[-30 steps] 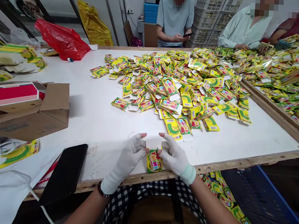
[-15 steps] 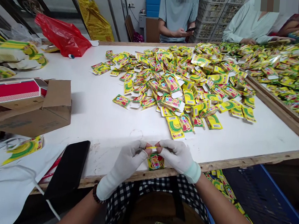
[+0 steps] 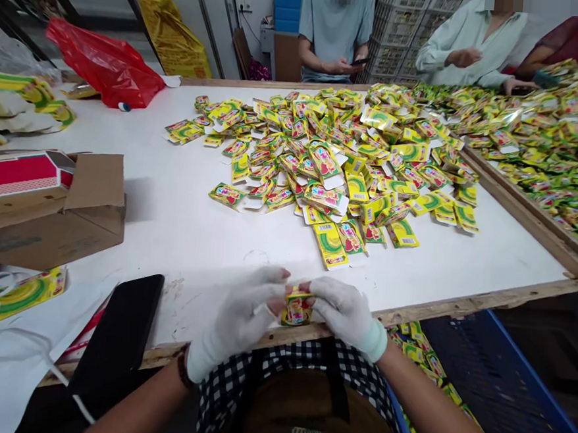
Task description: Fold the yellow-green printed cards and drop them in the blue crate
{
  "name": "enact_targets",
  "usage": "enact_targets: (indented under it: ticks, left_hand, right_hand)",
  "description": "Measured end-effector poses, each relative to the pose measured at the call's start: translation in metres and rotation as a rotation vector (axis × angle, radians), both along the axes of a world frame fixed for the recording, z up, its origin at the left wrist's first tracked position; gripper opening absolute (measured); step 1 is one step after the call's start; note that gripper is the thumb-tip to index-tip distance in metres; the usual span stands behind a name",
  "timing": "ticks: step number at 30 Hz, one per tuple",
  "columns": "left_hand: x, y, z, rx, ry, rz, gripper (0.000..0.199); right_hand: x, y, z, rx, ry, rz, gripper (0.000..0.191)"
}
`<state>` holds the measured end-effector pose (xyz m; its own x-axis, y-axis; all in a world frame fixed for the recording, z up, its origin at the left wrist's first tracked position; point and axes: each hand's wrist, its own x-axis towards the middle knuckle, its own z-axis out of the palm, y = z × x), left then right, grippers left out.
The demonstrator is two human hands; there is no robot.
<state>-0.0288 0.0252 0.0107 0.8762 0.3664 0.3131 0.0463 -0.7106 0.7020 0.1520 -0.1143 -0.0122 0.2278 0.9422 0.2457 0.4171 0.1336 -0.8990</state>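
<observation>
A small yellow-and-green crayon box (image 3: 296,311) stands at the table's front edge, its printed front facing me. My right hand (image 3: 344,311), in a white glove with bare fingertips, grips the box by its upper right side. On the other side, my left hand (image 3: 242,315), gloved the same way, is blurred by motion. Its fingers are spread apart, with the thumb close to the box's left side; whether it touches cannot be made out. Just beyond my hands lies a loose heap of similar crayon boxes (image 3: 330,244), several showing white end flaps.
To the left are a black phone (image 3: 120,323), an open cardboard box (image 3: 95,193) and a red plastic bag (image 3: 111,65). A wooden divider (image 3: 522,203) borders another heap at right. Below the edge is a blue crate (image 3: 519,384) with boxes. Other people (image 3: 336,32) sit opposite.
My left hand's fingers have parted from their pinch at the box's top. My right hand stays on the box. Across the table, a person in a pale shirt has raised one hand.
</observation>
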Motion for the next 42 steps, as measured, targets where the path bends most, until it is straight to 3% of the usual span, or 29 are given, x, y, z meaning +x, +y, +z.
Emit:
enact_targets:
  ticks: [3, 7, 10, 14, 17, 21, 23, 26, 28, 31, 34, 38, 42]
  left_hand:
    - [0.034, 0.018, -0.004, 0.038, -0.014, 0.121, 0.03]
    - [0.092, 0.029, -0.01, 0.417, 0.063, -0.141, 0.041]
    - [0.131, 0.029, -0.012, 0.66, 0.102, -0.31, 0.032]
    - [0.158, 0.028, -0.012, 0.689, 0.171, -0.368, 0.015]
    - [0.148, 0.027, -0.002, 0.572, 0.135, -0.251, 0.017]
    - [0.108, 0.019, 0.017, 0.069, 0.035, 0.025, 0.024]
    - [0.086, 0.013, 0.018, -0.138, 0.048, 0.02, 0.024]
    - [0.059, 0.002, 0.004, -0.377, 0.032, 0.005, 0.026]
    - [0.045, -0.006, -0.013, -0.501, -0.03, 0.18, 0.034]
    - [0.028, -0.016, -0.034, -0.599, -0.09, 0.41, 0.041]
    - [0.017, -0.022, -0.042, -0.586, -0.088, 0.388, 0.032]
    - [0.011, -0.02, -0.034, -0.493, -0.039, 0.263, 0.023]
    - [0.013, -0.013, -0.024, -0.636, 0.013, 0.202, 0.012]
  right_hand:
    - [0.011, -0.013, -0.003, 0.013, 0.418, -0.241, 0.04]
    - [0.027, -0.039, 0.005, 0.1, 0.868, -0.1, 0.072]
    - [0.024, -0.04, 0.011, 0.076, 0.959, -0.006, 0.054]
    - [0.017, -0.028, 0.009, 0.078, 1.044, -0.022, 0.039]
    - [0.024, -0.023, 0.004, 0.157, 0.941, -0.19, 0.033]
    - [0.034, -0.015, -0.001, 0.2, 0.504, -0.488, 0.02]
    - [0.031, -0.006, -0.003, 0.163, 0.434, -0.43, 0.028]
    - [0.015, 0.009, -0.01, 0.078, 0.566, -0.241, 0.029]
    - [0.004, 0.015, -0.016, 0.018, 0.586, -0.196, 0.027]
    - [-0.007, 0.017, -0.022, -0.045, 0.445, -0.201, 0.03]
    - [-0.007, 0.013, -0.018, -0.095, 0.264, -0.168, 0.026]
    - [0.0, 0.011, -0.008, -0.134, 0.125, -0.073, 0.019]
    - [0.004, 0.018, -0.007, -0.175, 0.077, -0.054, 0.013]
